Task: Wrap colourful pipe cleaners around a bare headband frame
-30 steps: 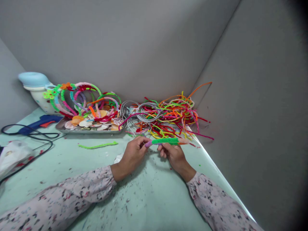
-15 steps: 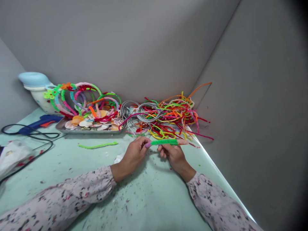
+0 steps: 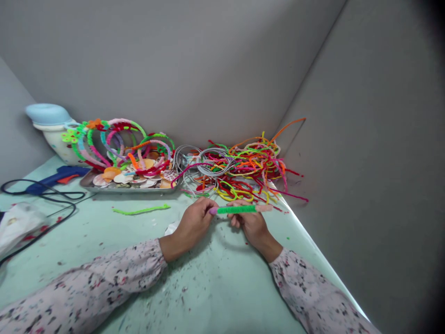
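Between my hands lies a fuzzy band wrapped in pipe cleaner point(image 3: 238, 210), purple at its left end, green along the middle and pale pink at the right. My left hand point(image 3: 199, 217) pinches the purple end between thumb and fingers. My right hand point(image 3: 251, 223) is closed around the green part from below and behind, its fingers curled. On the table left of my hands, a single light green pipe cleaner point(image 3: 142, 210) lies flat. Just behind my hands is a tangled heap of coloured pipe cleaners point(image 3: 257, 160).
Coils of grey wire point(image 3: 215, 163) rest against the heap. A metal tray point(image 3: 128, 189) holds shells and colourful wrapped hoops point(image 3: 118, 139). Further left are a blue glue gun point(image 3: 57, 178) with a black cord, a crumpled white bag point(image 3: 21, 225) and a blue-lidded bottle point(image 3: 52, 130). Grey walls enclose the table.
The wrapped band has turned slightly, its right end a little lower, and the right hand's index finger has shifted behind it. Both hands otherwise stay in place.
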{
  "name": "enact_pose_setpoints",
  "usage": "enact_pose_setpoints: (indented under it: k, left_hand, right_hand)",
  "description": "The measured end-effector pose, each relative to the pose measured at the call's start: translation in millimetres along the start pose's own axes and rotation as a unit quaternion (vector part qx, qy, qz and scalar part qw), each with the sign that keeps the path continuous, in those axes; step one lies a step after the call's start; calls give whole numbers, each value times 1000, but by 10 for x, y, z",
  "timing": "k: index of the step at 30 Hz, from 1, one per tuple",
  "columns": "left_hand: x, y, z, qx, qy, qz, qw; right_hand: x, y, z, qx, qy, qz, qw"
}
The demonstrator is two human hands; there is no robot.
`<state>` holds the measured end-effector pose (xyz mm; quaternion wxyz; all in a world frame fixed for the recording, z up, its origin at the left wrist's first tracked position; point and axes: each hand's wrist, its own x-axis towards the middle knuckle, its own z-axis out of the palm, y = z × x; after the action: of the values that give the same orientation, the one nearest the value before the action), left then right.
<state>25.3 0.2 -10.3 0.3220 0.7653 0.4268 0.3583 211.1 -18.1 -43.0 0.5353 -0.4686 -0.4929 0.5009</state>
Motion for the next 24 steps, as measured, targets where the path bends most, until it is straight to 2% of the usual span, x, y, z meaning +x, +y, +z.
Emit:
enact_pose_setpoints:
  k: [4, 11, 16, 24]
  left_hand:
    - [-1, -17, 12, -15, -12, 6, 1000]
    - [0, -27, 26, -46, -34, -27, 998]
    - [-5, -13, 33, -67, -45, -44, 996]
    - [7, -4, 56, -156, -90, -81, 980]
  right_hand:
    - [2, -9, 8, -3, 16, -6, 1000]
    - [-15, -71, 34, 46, 23, 7, 999]
    - [-25, -52, 14, 3, 23, 7, 1000]
    - [-28, -92, 50, 27, 56, 32, 998]
